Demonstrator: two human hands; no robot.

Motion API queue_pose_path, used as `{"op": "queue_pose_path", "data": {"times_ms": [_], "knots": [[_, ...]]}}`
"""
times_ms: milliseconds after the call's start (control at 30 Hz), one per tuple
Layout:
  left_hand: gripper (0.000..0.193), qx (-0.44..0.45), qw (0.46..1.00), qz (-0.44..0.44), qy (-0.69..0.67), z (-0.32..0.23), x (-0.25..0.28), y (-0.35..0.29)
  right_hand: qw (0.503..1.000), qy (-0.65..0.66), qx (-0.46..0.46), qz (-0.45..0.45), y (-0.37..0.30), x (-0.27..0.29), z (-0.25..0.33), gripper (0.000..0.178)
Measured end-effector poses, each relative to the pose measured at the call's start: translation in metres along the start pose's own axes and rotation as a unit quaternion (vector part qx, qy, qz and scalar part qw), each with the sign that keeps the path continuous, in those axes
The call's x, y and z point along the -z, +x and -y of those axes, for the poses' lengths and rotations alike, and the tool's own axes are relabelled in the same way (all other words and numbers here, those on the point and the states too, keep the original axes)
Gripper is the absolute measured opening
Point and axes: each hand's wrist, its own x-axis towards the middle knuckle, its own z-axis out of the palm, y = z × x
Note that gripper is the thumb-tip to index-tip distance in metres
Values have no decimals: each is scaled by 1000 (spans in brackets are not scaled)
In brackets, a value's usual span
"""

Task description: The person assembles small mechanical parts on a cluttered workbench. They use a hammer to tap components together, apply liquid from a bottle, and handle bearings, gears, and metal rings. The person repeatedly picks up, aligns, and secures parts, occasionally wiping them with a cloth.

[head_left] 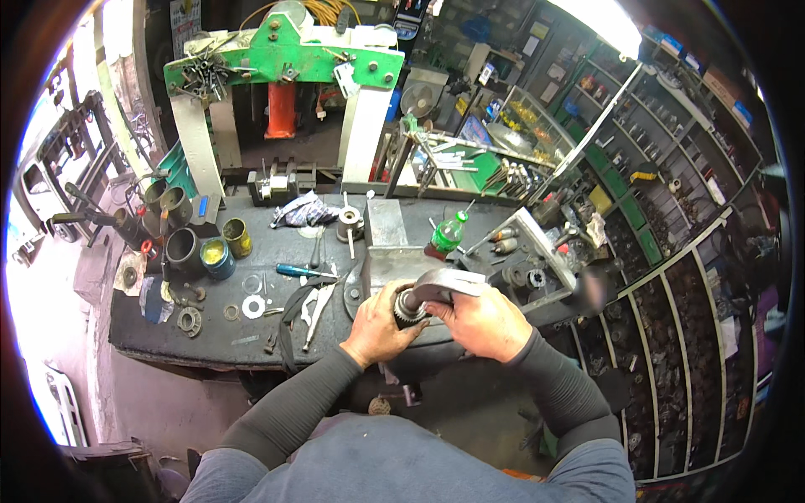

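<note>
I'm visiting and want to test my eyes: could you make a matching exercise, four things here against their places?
Things:
1. Toothed, round metal part
2. Green-capped, green plastic bottle
3. Blue-handled screwdriver
4. Orange metal cylinder

Places:
A. Below the green metal beam
B. In the person's left hand
C. Right of the grey rectangular metal block
D. Lying on the dark bench, left of both hands

Pairs: 1-B; 2-C; 3-D; 4-A
</note>
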Motion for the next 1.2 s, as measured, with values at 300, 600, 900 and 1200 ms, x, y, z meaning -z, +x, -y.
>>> {"op": "queue_pose_path", "data": {"times_ms": [300, 600, 900, 1200], "knots": [[80, -6, 1000, -10, 18, 8, -3, -5, 984, 120, -11, -135, 3, 36, 29, 19], [86, -6, 999, -12, 46, 12, 3, -7, 978, 85, 48, -183, 13, 62, 40, 17], [82, 8, 999, -1, 31, 8, 0, -3, 1000, 12, -26, -2, 7, 12, 14, 23], [82, 11, 1000, 6, 21, 6, -3, -5, 999, 27, 7, -18, -1, -16, -3, 26]]}}
